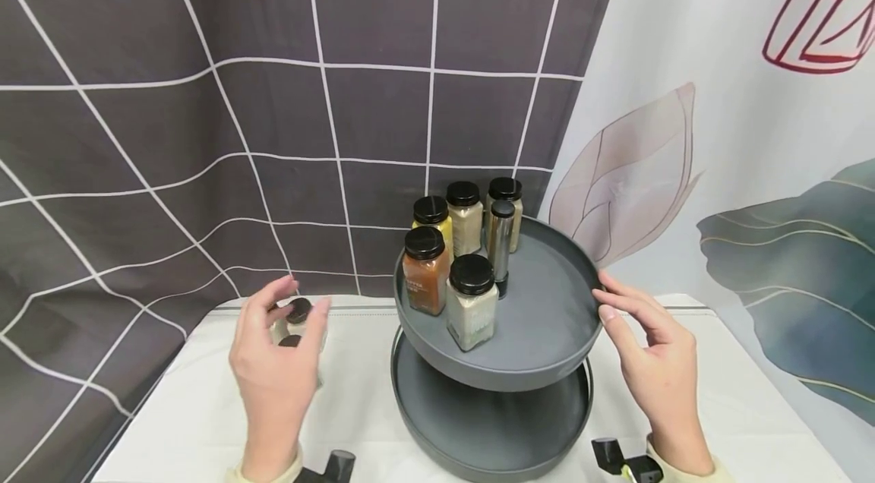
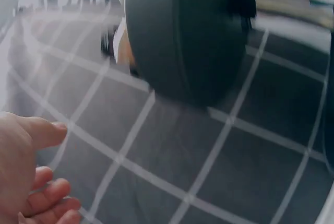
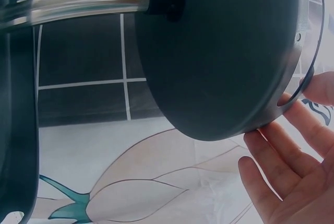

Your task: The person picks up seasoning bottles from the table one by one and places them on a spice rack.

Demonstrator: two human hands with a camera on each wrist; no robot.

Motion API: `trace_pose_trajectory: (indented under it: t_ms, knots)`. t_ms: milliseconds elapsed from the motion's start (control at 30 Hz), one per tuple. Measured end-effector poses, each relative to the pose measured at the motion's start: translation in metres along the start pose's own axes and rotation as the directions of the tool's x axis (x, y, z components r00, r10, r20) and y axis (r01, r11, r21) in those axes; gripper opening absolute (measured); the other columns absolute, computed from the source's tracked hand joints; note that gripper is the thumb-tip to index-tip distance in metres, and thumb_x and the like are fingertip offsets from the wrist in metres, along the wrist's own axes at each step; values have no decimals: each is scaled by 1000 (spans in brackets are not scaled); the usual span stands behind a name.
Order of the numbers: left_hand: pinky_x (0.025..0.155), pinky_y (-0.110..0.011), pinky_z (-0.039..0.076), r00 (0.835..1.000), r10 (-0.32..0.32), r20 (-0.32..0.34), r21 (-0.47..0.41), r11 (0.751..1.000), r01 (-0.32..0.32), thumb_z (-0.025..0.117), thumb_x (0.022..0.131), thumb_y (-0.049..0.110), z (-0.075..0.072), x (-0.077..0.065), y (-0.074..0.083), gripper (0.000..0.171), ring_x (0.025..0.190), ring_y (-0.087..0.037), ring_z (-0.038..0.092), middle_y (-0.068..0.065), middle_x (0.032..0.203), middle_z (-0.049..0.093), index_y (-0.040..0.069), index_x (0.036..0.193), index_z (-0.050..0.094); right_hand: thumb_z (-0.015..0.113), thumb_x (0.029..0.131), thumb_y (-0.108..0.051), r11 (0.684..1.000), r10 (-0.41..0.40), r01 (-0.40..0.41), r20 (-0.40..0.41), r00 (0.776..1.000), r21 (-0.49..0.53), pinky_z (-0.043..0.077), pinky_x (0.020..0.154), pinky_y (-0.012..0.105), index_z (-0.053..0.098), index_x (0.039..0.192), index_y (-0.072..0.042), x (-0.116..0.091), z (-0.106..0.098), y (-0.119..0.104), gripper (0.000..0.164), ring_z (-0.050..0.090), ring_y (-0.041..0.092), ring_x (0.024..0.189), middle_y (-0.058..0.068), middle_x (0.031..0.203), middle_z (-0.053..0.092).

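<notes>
A two-tier grey round rack has an upper tray [image 1: 547,301] and a lower tray [image 1: 492,422], with a short metal post [image 1: 501,240] rising from the upper one. My right hand [image 1: 659,361] pinches the right rim of the upper tray, several fingertips [image 3: 255,138] against its outer side. On that tray stand several black-lidded spice jars: an orange jar [image 1: 425,282], a white jar [image 1: 472,312], a yellow jar [image 1: 440,225] and others behind. At left, my left hand [image 1: 273,377] hovers with loosely bent fingers around small black-lidded jars [image 1: 298,310], which it partly hides; nothing shows in its grasp.
The rack stands on a white-covered table [image 1: 362,384]. A dark grid-patterned curtain [image 1: 273,118] hangs behind and to the left. A white cloth with leaf prints [image 1: 622,172] hangs at the right.
</notes>
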State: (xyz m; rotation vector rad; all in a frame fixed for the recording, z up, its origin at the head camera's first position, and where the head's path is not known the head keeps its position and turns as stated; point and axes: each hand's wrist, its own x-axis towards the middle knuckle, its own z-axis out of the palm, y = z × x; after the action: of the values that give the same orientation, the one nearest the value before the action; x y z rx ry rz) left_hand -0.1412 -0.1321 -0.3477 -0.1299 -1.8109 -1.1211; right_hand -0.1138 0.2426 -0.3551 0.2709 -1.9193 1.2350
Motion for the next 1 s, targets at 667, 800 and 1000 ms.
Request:
trace_pose_trajectory:
  t_ms: [667,800,1000]
  knots:
    - [110,-55,38,822,-465,330,223,884,411,84,83,27,-32,1,-85,85,137,-37,42,-22,146,47,0,150,39,65,89,11,999,14,-15,-16,1000,-37,44,105,19,75,105,5,-1,1,-2,20,64,11,118,9,122,71]
    - [110,-54,38,772,-499,393,239,866,439,85,83,28,-38,4,-91,91,139,-38,40,-22,149,45,0,153,33,65,91,10,999,-1,-1,-40,999,-54,45,102,16,76,103,4,1,2,0,17,64,8,116,6,120,72]
    - [110,-53,39,747,-505,433,254,863,437,87,81,29,-44,5,-96,93,139,-38,40,-21,149,45,2,153,34,65,92,8,996,-9,4,-64,998,-84,46,100,14,77,101,3,1,4,2,16,65,5,113,4,117,73]
